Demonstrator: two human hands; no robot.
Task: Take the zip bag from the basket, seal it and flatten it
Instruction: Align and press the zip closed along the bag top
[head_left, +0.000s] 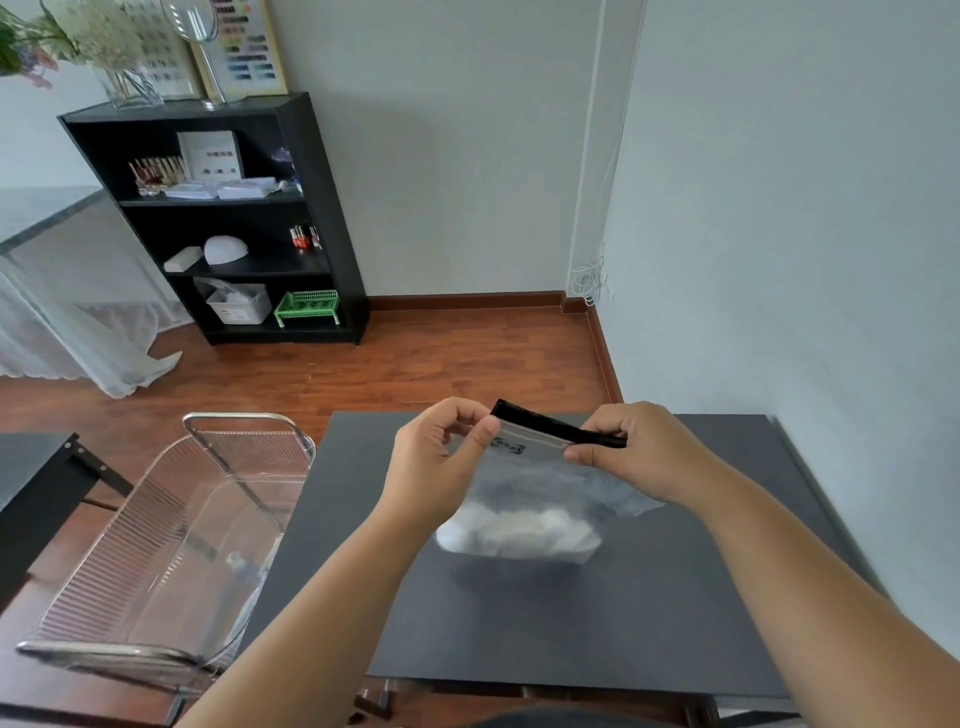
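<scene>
Above dark table (649, 597), left hand (436, 462) and right hand (634, 452) pinch zip bag (524, 499) strip.

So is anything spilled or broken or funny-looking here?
Nothing looks spilled or broken. The zip bag is held up over the dark table, both hands pinching its black strip: left hand, right hand. The white stuff stays inside. The clear basket sits left of the table, tilted.

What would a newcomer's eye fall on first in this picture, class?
Two bare hands, left hand and right hand, pinch the black zip strip of a clear plastic zip bag with white contents, above the dark grey table. A clear ribbed plastic basket stands at the left.
</scene>
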